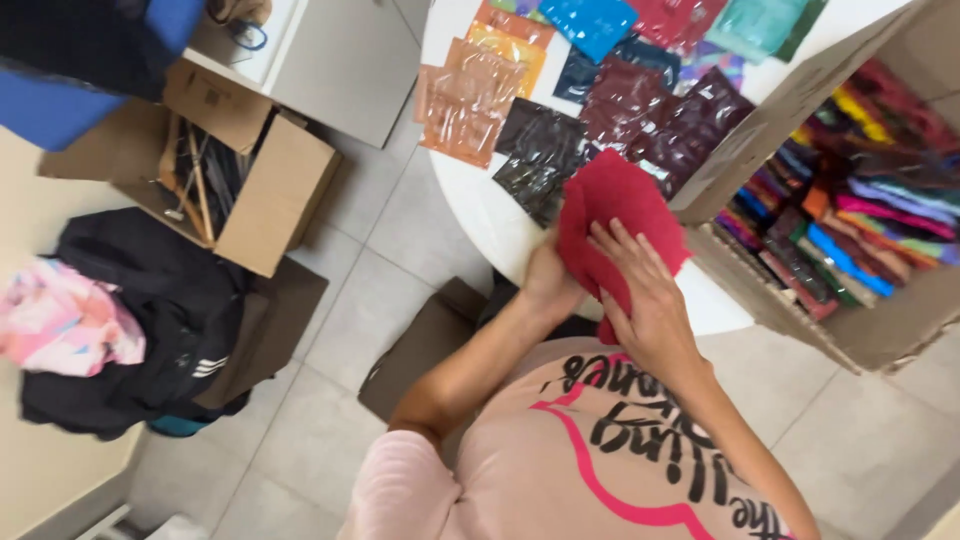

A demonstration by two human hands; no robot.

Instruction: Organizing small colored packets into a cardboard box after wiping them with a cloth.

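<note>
Head view: folded red cloth [615, 215], both hands' fingers [625, 250] closed on it.

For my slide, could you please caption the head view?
Both hands fold a red cloth at a white table beside a cardboard box.
</note>
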